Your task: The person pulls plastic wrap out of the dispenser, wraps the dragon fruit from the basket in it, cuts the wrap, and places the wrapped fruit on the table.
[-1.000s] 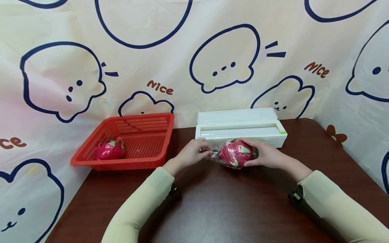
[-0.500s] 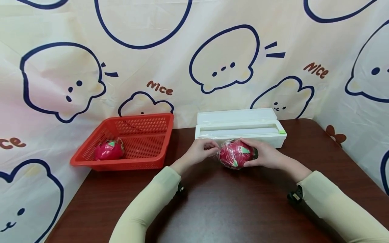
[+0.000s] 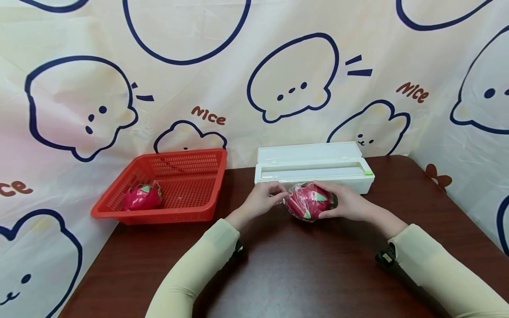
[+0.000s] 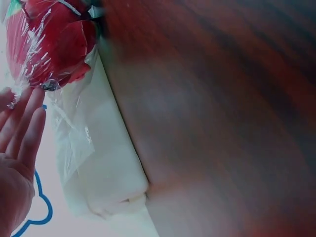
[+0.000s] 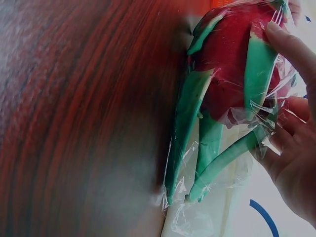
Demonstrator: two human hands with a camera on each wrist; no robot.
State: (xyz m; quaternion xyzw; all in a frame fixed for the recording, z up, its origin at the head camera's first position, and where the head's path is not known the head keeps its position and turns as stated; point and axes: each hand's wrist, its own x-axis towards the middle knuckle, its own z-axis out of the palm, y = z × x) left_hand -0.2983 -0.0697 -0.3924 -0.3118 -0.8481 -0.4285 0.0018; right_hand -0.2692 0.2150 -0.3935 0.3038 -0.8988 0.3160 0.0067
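Observation:
A red dragon fruit with green scales [image 3: 308, 202], wrapped in clear cling film [image 4: 37, 54], is held just above or on the table in front of the white box; which of the two I cannot tell. My right hand [image 3: 347, 202] grips its right end, thumb and fingers on opposite sides. In the right wrist view, long green leaf tips lie under the film. At the fruit's left end my left hand [image 3: 264, 197] pinches the gathered film between thumb and fingers. The other fingers of that hand lie fairly straight in the left wrist view.
A long white box [image 3: 318, 179] with its lid raised and a roll inside stands behind the hands. To the left, a red plastic basket [image 3: 204, 211] contains another dragon fruit [image 3: 143, 197]. The brown table [image 3: 302, 274] meets a printed curtain at the back.
My left hand has moved right, closer to the fruit, and the twisted tail of film between them has become shorter. The right hand and the fruit have hardly moved.

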